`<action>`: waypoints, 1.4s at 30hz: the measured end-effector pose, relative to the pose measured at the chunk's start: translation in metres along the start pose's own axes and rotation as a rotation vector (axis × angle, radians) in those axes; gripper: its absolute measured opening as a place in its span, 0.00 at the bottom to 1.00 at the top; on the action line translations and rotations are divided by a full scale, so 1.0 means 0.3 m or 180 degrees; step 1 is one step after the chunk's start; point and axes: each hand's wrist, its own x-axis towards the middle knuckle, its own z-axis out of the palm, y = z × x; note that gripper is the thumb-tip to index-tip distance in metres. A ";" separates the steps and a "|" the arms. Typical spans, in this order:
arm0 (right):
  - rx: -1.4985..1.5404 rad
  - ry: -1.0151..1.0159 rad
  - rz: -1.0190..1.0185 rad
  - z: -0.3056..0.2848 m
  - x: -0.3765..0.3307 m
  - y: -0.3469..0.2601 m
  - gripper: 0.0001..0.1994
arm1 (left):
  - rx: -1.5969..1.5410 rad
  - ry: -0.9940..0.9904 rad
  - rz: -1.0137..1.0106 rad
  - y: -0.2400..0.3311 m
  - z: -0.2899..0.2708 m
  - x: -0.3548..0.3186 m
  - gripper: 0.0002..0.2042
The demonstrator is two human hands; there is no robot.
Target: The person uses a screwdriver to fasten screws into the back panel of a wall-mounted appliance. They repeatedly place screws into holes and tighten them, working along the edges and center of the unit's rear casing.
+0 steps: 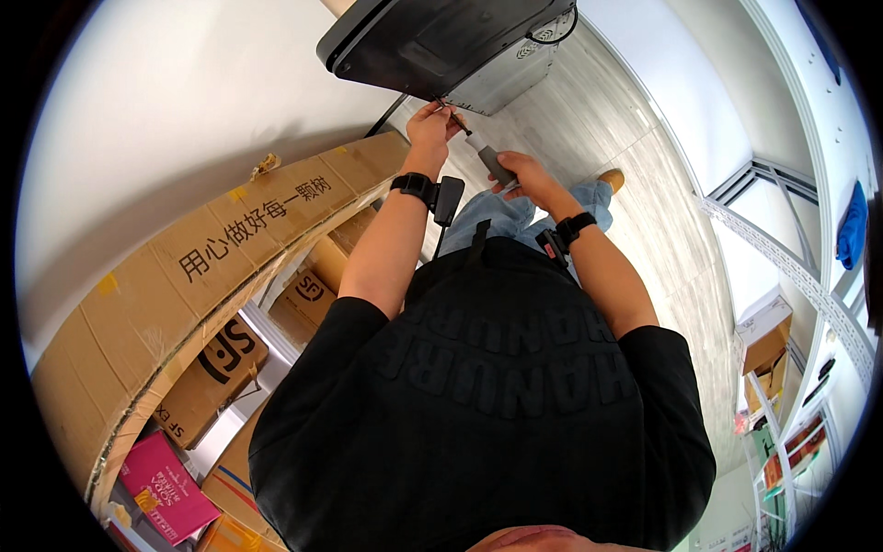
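Grey-handled screwdriver [486, 156] gripped in right hand [526, 175], shaft slanting up-left toward dark monitor [441, 41]; left hand [430, 124] nearer, apparently pinching its tip at the underside.

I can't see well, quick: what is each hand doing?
Left hand: pinched shut on the screwdriver tip.
Right hand: shut on the screwdriver's grey handle.
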 end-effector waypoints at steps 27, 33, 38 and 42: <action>0.0199 0.0070 -0.0028 -0.009 0.021 0.009 0.20 | -0.0349 0.0106 -0.0040 -0.007 0.039 -0.029 0.05; -0.0657 0.0430 -0.0474 0.009 0.052 0.042 0.21 | 0.0009 0.0085 0.0052 -0.010 0.039 -0.039 0.08; -0.0942 0.0470 -0.0506 0.024 0.061 0.038 0.22 | 0.0222 0.0315 0.0082 -0.023 0.038 -0.034 0.11; -0.0223 0.0239 -0.0121 0.037 0.038 0.010 0.23 | 0.0213 0.0347 0.0078 -0.021 0.038 -0.029 0.13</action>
